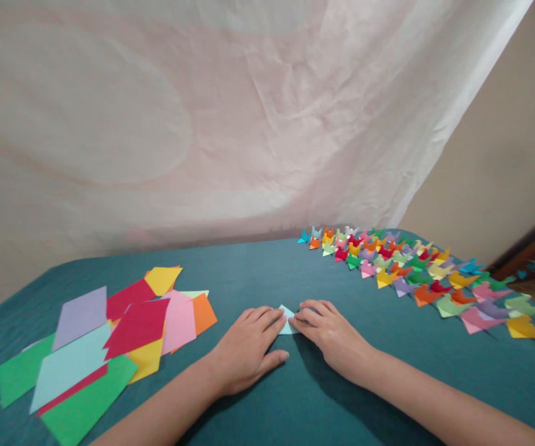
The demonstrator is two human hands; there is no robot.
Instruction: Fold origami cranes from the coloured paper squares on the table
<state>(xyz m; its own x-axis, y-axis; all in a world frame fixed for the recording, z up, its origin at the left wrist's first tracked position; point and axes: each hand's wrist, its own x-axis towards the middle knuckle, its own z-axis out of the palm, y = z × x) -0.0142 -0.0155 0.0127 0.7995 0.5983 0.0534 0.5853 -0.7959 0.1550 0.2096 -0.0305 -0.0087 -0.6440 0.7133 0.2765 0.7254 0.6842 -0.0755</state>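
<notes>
A small pale blue folded paper (287, 319) lies on the teal cloth (258, 272) in front of me. My left hand (249, 347) rests palm down on its left side, fingers stretched flat over the paper. My right hand (326, 328) presses its fingertips on the paper's right edge, fingers together and slightly curled. Most of the paper is hidden under both hands.
Loose coloured paper squares (109, 341) lie scattered at the left. Several rows of small folded paper figures (407, 266) in many colours run along the right. A pale wrinkled sheet (202, 124) hangs behind the table. A beige wall (495, 161) is at the right.
</notes>
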